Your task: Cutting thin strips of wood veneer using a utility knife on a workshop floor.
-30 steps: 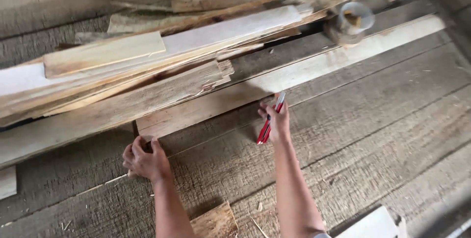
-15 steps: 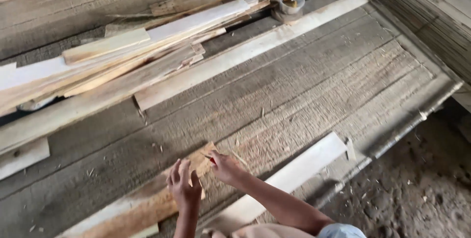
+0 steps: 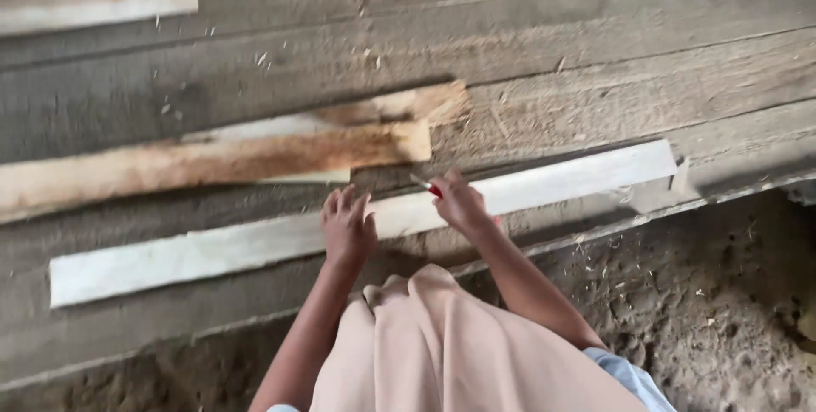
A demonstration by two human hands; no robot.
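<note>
On the near edge of the rough plank platform (image 3: 595, 64) lies a long pale wood strip (image 3: 212, 251), running left to right and slightly uphill, and both my hands are at its middle. Left hand (image 3: 347, 227) rests flat on the strip, fingers (image 3: 336, 206) spread and loosely open, gripping nothing, just pressing down. Right hand (image 3: 457, 201) is closed around a red marking pencil (image 3: 427, 186), tip poking out toward the strip's far edge. Looks like the marking step: strip steadied, pencil about to touch. Next move, I judge, calls for keeping the left palm firm so the strip stays put while the tip meets the wood at the right spot. Just beyond the strip lies a reddish bark-edged offcut (image 3: 212, 157), near but apart. Hard to tell: whether the pencil tip actually touches the wood, and whether any mark is on it; frame is motion-blurred. Pencil body mostly hidden in my fist. Beige garment (image 3: 459, 352) covers my lap and lower forearms. Strip's middle is hidden under my hands.
</note>
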